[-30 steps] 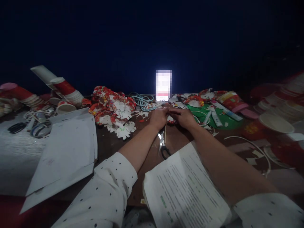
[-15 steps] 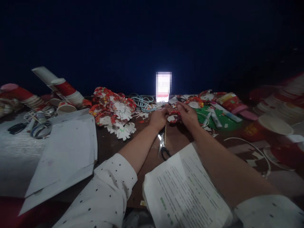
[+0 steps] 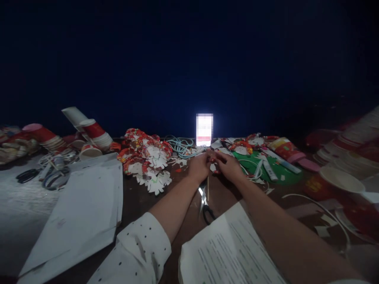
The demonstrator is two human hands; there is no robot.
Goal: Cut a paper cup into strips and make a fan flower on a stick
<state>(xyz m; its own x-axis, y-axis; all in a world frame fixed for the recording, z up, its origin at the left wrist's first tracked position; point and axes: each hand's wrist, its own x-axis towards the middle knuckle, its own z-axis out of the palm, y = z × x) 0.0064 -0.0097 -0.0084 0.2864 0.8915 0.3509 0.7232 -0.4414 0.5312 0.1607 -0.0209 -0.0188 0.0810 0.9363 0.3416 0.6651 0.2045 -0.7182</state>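
My left hand (image 3: 199, 169) and my right hand (image 3: 229, 167) are close together over the middle of the table, fingers closed. Between them they hold a small red-and-white paper piece (image 3: 213, 167), mostly hidden by the fingers. Just below lie scissors (image 3: 203, 200) with black handles and a thin wooden stick (image 3: 208, 187). Left of my hands, red-and-white paper cut-outs (image 3: 156, 157) are piled up. More red paper rings (image 3: 242, 148) lie beyond my right hand.
A lit phone screen (image 3: 204, 130) stands at the back. White sheets (image 3: 79, 205) lie left, a printed booklet (image 3: 225, 248) in front. Paper cups (image 3: 94, 130) are stacked left, others (image 3: 340, 179) right. Tubes (image 3: 269, 170) rest on a green sheet (image 3: 286, 173). Blue cord (image 3: 180, 146) lies behind.
My hands have drawn closer together, covering more of the red-and-white paper piece. The whole scene sits lower in the picture, as the camera has tilted up.
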